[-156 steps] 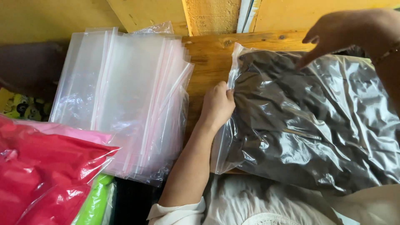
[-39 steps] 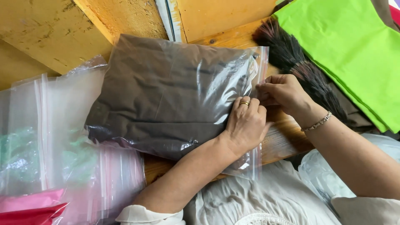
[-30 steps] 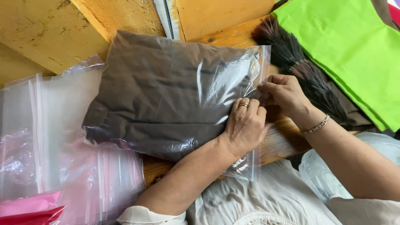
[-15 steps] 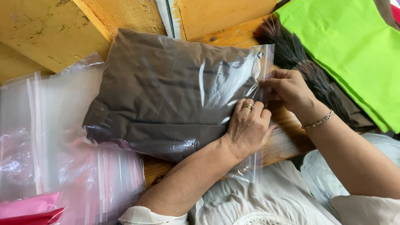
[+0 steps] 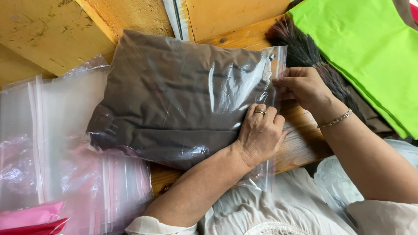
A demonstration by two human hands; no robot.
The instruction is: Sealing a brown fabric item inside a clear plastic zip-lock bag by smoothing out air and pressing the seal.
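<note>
A clear zip bag (image 5: 183, 100) with a folded dark brown cloth inside lies on a wooden bench (image 5: 300, 143). My left hand (image 5: 260, 132), with a ring on one finger, presses flat on the bag near its right end. My right hand (image 5: 302, 87), with a thin bracelet at the wrist, pinches the bag's zip edge at the upper right between thumb and fingers.
A stack of empty clear zip bags (image 5: 52, 143) lies to the left, with pink packed bags (image 5: 30, 217) at the lower left corner. Bright green fabric (image 5: 370, 48) lies at the upper right over a dark brush-like bundle (image 5: 305, 52). Yellow wooden boards (image 5: 52, 30) run behind.
My right hand has slid up along the zip edge towards the bag's top corner. My left hand has stayed pressed on the bag. Earlier the bag lay farther right in view.
</note>
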